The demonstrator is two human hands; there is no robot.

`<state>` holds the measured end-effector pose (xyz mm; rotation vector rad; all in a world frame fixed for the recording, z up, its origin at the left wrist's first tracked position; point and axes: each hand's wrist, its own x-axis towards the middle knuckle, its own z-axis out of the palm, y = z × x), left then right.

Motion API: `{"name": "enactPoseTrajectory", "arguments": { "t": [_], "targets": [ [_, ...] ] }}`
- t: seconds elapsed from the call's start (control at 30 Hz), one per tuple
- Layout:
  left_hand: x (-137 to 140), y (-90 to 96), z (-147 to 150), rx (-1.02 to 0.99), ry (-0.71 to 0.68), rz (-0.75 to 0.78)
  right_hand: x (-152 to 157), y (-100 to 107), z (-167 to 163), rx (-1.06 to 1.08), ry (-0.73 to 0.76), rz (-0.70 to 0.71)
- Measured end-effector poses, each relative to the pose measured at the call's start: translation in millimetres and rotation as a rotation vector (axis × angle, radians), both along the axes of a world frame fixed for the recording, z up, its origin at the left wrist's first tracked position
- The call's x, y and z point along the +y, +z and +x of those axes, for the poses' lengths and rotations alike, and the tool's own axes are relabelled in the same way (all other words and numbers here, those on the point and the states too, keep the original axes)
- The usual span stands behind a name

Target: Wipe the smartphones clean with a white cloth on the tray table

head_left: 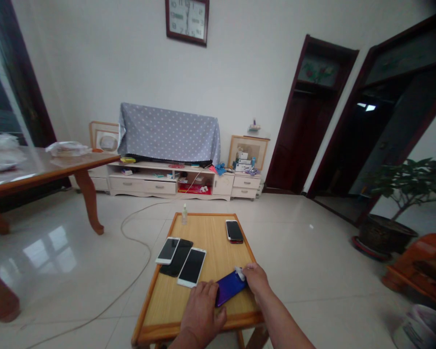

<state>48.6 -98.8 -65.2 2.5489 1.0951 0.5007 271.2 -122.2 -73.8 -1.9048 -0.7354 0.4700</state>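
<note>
A phone with a shiny blue-purple back (229,289) lies face down near the front of the small wooden table (207,228). My left hand (202,310) is closed on its left end, thumb and fingers at the edge. At the phone's right end, my right hand (255,280) pinches a crumpled white wipe (240,274) against the back. Left of them lie a white phone (192,267), a black phone or case (176,259) and another white phone (168,250) partly over it. A small stack of phones (234,231) sits at the far right.
A small clear bottle (184,214) stands at the table's far left corner. A cable (145,242) runs across the floor on the left. A larger wooden table (58,165) stands left, a potted plant (388,237) right, a white cabinet (145,186) behind.
</note>
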Motion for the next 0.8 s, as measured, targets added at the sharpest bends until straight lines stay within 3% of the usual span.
{"name": "enactPoseTrajectory", "arguments": {
  "t": [0.4, 0.57, 0.8],
  "targets": [
    [3.6, 3.4, -1.9, -0.019, -0.026, -0.013, 13.0, -4.1, 8.2, -0.038, -0.05, 0.102],
    [10.0, -5.6, 2.9, 0.012, 0.007, 0.015, 12.7, 3.6, 19.1, -0.038, -0.135, 0.229],
    [22.5, -28.9, 13.8, 0.032, 0.06, 0.094, 6.4, 15.2, -0.6, -0.123, 0.135, 0.254]
  ]
}}
